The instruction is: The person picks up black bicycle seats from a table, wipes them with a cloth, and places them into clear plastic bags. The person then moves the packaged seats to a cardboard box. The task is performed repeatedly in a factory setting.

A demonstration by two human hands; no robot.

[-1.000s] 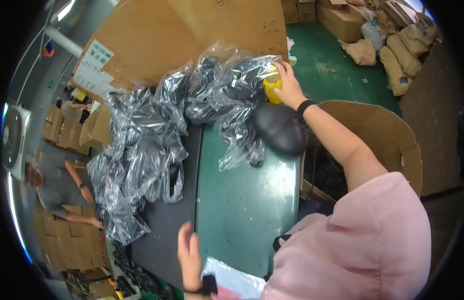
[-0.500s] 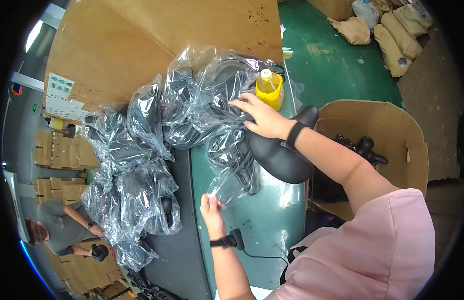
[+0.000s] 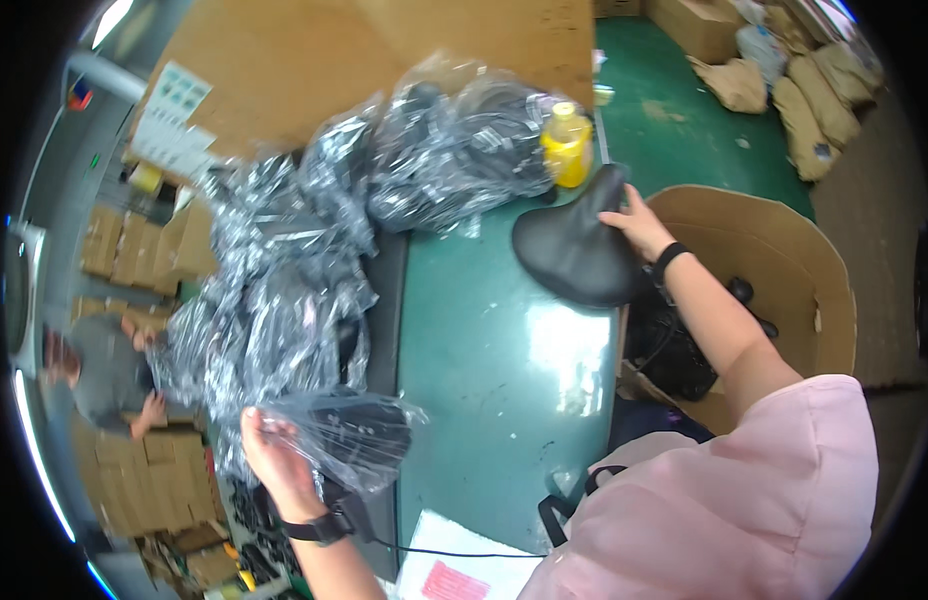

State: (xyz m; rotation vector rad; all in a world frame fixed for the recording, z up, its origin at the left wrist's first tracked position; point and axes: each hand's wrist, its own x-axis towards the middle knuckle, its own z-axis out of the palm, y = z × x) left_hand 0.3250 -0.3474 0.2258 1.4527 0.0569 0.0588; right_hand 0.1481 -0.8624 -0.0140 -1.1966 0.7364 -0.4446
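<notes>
My left hand pinches the gathered end of a clear plastic bag, and a dark saddle shows through the film. The bag hangs over the dark strip along the table's left side. My right hand grips a bare black bicycle saddle near its narrow nose, at the table's right edge. Beyond both hands, several more saddles in clear bags lie heaped along the far and left sides. The fingers under the right hand are partly hidden by the saddle.
A yellow container with a bottle stands at the far right table corner. To the right, a large cardboard box holds black saddles. A white sheet with a red block lies near me. Another person stands at the left.
My left hand has moved left and nearer with a bagged saddle from the table's middle. My right hand has left the heap and now holds the bare saddle, which has turned and shifted.
</notes>
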